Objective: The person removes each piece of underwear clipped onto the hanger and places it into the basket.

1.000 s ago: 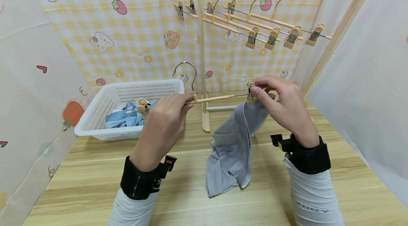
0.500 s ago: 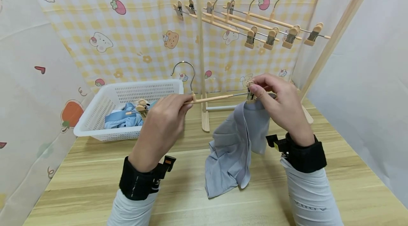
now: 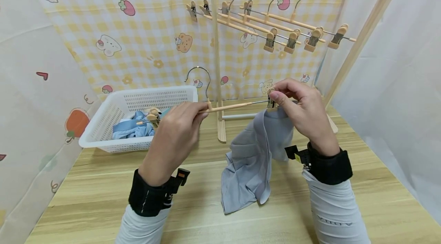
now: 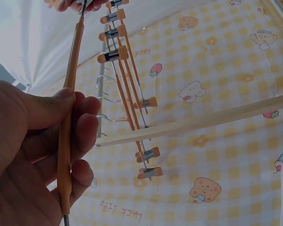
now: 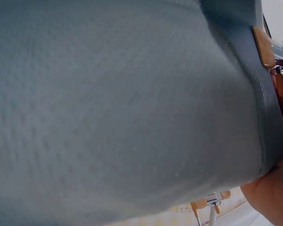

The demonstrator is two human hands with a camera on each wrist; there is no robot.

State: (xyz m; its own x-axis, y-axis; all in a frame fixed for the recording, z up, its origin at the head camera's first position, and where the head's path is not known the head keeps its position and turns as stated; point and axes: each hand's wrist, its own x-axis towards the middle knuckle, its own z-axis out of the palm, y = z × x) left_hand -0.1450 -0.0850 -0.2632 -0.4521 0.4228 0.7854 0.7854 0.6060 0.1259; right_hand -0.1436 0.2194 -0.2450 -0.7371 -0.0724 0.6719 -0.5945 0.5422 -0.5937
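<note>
My left hand (image 3: 179, 129) grips the wooden bar of a clip hanger (image 3: 229, 106), whose metal hook (image 3: 201, 77) stands up above it. In the left wrist view the bar (image 4: 68, 108) runs through my curled fingers (image 4: 80, 136). My right hand (image 3: 298, 108) pinches the hanger's right clip (image 3: 271, 102) together with the top edge of a grey garment (image 3: 253, 156), which hangs down to the wooden table (image 3: 193, 205). The grey cloth (image 5: 122, 103) fills the right wrist view, with the clip (image 5: 265, 47) at its edge.
A white basket (image 3: 138, 119) with blue clothes (image 3: 132, 128) stands at the back left. Behind my hands a wooden rack (image 3: 217, 56) carries several empty clip hangers (image 3: 275, 30) on its white rail. Patterned cloth walls close the space on three sides.
My right wrist has shifted slightly left and back, and more grey cloth hangs below the clip. The left hand and hanger have barely moved.
</note>
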